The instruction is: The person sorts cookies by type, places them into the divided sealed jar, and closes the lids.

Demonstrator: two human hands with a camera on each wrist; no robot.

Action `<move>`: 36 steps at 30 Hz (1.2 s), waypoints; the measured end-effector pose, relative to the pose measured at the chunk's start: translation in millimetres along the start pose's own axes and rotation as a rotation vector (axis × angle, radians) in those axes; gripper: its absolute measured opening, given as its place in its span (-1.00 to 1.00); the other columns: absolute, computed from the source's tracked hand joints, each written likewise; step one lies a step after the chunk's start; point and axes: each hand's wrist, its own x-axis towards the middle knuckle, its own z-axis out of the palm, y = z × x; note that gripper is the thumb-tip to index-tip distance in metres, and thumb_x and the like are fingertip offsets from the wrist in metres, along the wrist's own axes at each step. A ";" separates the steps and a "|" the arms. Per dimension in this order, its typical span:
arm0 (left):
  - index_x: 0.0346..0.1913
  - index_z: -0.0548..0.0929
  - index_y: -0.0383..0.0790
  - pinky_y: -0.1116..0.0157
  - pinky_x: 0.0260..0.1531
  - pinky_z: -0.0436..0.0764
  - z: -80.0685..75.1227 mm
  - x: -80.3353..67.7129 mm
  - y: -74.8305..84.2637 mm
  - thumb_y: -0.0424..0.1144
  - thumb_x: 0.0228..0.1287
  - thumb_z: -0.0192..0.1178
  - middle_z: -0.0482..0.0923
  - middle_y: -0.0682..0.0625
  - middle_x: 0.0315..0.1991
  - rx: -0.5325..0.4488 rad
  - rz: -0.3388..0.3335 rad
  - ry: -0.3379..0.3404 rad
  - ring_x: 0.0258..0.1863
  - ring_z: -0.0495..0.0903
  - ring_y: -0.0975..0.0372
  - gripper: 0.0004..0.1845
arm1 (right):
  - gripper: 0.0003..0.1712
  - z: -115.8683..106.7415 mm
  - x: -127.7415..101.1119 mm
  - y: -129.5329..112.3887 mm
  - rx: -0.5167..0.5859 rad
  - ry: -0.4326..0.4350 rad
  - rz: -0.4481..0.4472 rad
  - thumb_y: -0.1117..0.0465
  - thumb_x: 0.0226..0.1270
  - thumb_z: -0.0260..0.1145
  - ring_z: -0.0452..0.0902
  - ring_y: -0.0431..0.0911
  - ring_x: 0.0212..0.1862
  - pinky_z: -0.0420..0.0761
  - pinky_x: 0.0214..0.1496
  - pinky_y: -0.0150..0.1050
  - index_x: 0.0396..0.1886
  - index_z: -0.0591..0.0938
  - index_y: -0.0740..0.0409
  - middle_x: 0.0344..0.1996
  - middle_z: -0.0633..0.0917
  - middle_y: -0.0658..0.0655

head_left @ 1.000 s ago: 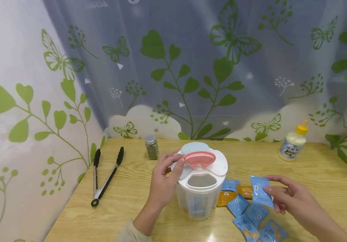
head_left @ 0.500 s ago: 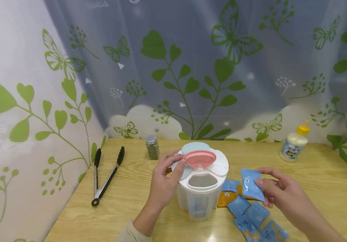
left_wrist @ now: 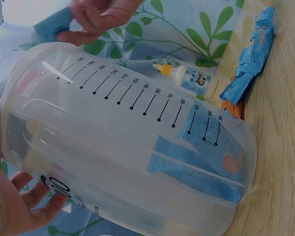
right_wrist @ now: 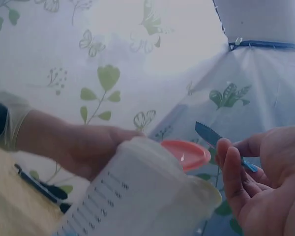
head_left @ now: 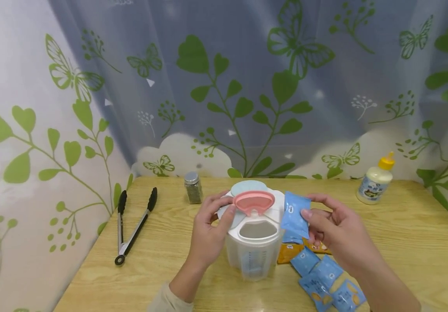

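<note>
Your left hand (head_left: 208,236) wrapped around the left side of the clear container (head_left: 253,249), its fingers (head_left: 229,216) curled against the white lid (head_left: 282,212) just beside the raised pink flap (head_left: 253,202). The container stood upright on the desk (head_left: 161,268), with the opening below the pink flap uncovered and a pale blue flap (head_left: 248,187) behind it. Through the wall, in the left wrist view, one blue packet (left_wrist: 196,167) lay inside at the bottom of the container, under the printed measuring scale.

Your right hand (head_left: 338,234) pinched a blue packet (head_left: 295,209) between thumb and fingers (head_left: 310,215), held upright in the air just to the right of the pink flap and touching nothing else. In the right wrist view only a serrated edge of that packet (right_wrist: 206,132) showed beyond your fingertips.

Below your right hand, more blue packets (head_left: 327,281) and two orange packets (head_left: 288,252) lay in a loose heap on the desk, right of the container's base. Black-handled tongs (head_left: 130,234) lay well apart on the left side of the desk, and a small spice jar (head_left: 193,187) with a metal cap stood behind the container, near the back edge. A white bottle (head_left: 374,182) with a yellow cap stood far off at the back right, against the leaf-printed curtain (head_left: 247,86).
</note>
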 end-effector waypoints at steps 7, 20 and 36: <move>-0.13 0.65 -0.23 0.30 -0.24 0.49 -1.2 0.3 9.1 -0.35 0.25 0.15 0.48 -0.09 0.01 0.000 0.023 0.000 0.12 0.40 0.16 -0.84 | -0.62 25.8 12.1 -4.5 0.052 0.051 -0.076 0.31 0.31 0.18 0.52 -0.14 -0.57 0.51 -0.49 -0.35 0.10 0.36 0.24 -0.48 0.64 0.03; -0.16 0.64 -0.35 0.28 -0.22 0.48 -2.0 0.5 31.1 -0.39 0.23 0.14 0.46 -0.22 0.01 0.010 -0.011 0.000 0.11 0.41 0.06 -0.83 | -0.80 40.1 11.0 6.8 -0.110 -0.004 -0.179 0.34 0.28 0.21 0.55 0.03 -0.62 0.56 -0.60 -0.15 -0.13 0.53 0.35 -0.46 0.65 0.18; -0.15 0.64 -0.33 0.29 -0.25 0.45 -2.7 0.6 33.7 -0.38 0.23 0.15 0.46 -0.20 0.03 0.041 -0.033 -0.008 0.09 0.42 0.12 -0.83 | -0.68 24.9 17.8 10.0 -0.062 -0.209 -0.222 0.46 0.27 0.16 0.60 -0.09 -0.54 0.58 -0.50 -0.28 0.04 0.50 0.40 -0.07 0.66 0.16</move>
